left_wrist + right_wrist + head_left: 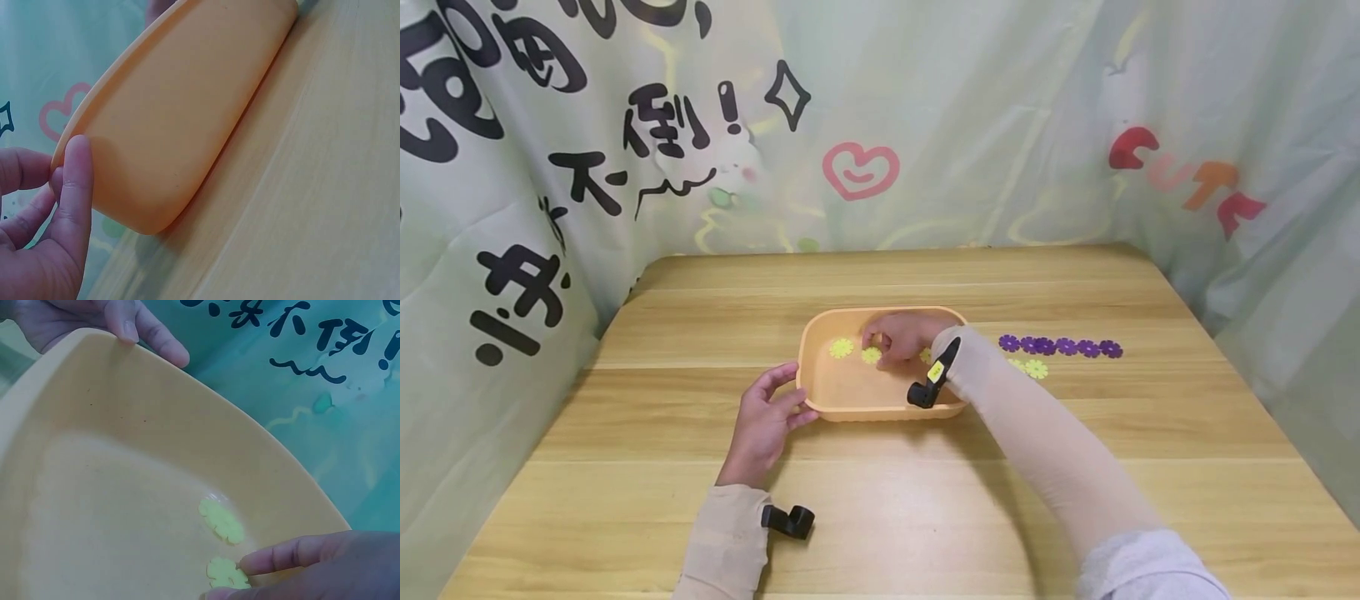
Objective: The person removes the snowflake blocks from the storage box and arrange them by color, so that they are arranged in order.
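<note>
An orange tray [842, 390] sits on the table, its rim held at the left corner by my left hand [763, 427] between thumb and fingers. Inside the tray my right hand [904, 335] pinches a yellow flower-shaped piece [224, 572] with thumb and finger at its edges. Another yellow flower piece [841, 348] lies to the left of it, near the tray's far wall. A third yellow flower piece [927, 356] shows partly, to the right of the hand. In the left wrist view, the tray's outer wall [169, 125] hides the pieces.
Right of the tray, a row of several purple flower pieces [1066, 347] lies on the wooden table [880, 500]. Nearer me are yellow flower pieces [1036, 369], partly hidden by the right forearm. A printed curtain [962, 125] hangs behind and at both sides.
</note>
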Tool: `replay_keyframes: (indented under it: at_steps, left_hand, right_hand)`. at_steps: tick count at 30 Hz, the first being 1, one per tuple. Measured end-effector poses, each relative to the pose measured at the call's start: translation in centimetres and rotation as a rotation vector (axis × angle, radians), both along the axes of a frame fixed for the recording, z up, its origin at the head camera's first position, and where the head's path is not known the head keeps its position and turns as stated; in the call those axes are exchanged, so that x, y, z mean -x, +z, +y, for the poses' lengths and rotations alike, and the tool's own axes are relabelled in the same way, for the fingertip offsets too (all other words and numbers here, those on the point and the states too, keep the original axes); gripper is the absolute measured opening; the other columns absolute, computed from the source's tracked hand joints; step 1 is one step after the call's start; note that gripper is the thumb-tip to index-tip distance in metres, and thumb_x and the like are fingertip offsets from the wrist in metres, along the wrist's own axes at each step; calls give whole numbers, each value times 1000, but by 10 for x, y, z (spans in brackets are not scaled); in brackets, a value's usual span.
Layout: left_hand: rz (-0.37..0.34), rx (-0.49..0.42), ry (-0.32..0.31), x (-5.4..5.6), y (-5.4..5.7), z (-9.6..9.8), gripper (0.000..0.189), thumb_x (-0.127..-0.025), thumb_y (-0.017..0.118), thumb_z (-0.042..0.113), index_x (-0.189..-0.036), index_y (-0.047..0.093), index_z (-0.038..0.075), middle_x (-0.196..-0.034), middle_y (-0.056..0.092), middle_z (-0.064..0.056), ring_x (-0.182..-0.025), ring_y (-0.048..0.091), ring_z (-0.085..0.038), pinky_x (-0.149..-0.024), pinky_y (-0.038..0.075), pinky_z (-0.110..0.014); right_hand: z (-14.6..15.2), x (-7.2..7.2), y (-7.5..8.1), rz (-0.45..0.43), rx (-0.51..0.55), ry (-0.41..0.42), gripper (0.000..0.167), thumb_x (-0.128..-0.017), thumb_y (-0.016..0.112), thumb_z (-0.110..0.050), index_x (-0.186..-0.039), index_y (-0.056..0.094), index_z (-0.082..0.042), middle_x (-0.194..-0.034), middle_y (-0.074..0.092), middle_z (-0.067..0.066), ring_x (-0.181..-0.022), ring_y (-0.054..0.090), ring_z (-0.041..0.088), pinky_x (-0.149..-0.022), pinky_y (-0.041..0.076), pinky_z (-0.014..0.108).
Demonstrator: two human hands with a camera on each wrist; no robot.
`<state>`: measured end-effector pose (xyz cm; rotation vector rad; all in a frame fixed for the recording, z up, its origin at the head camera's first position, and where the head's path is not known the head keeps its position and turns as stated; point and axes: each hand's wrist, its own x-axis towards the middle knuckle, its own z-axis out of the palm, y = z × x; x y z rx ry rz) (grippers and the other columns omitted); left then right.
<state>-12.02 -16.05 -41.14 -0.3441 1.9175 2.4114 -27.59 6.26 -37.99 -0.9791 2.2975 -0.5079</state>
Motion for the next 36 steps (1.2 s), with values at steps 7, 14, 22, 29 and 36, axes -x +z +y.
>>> replay_keyframes:
  at_steps: [7,14,22,29,36]
  left_hand:
    - [0,-1,0,1,0,0,45,-90,52,-14,-133,47,-4,-132,38,-17,-77,57,-18,-71,61,-31]
    - [-6,5,-7,1,0,1,45,-91,52,-14,-134,46,-3,-133,38,-16,-78,57,-18,-72,61,-31]
    - [-2,-3,1,0,0,1,45,-90,53,-14,-133,47,-2,-130,39,-14,-75,57,-16,-71,61,-30]
    - [0,-6,5,0,-1,2,44,-90,53,-15,-132,47,-4,-129,40,-14,-75,57,-16,-69,61,-29]
    - [-2,15,-3,0,0,1,45,-90,52,-14,-134,46,-3,-132,38,-16,-76,57,-17,-71,61,-30]
  right_hand:
    - [-1,-1,0,42,6,7,32,-86,73,-10,-115,60,-7,-77,49,-2,-70,45,11,-64,39,21]
    - [1,-1,-2,28,10,-11,24,-82,76,-8,-100,59,-8,-76,49,-2,-70,45,12,-64,39,21]
    - [1,-5,-3,46,-15,0,23,-80,78,-12,-87,57,-10,-77,49,-2,-72,44,12,-65,38,21]
    - [5,-9,4,43,-14,10,21,-82,77,-14,-92,58,-10,-78,47,-1,-71,43,14,-62,37,22]
    - [20,-9,11,93,68,39,23,-87,74,-15,-108,63,-10,-68,42,-2,-60,40,12,-55,36,23]
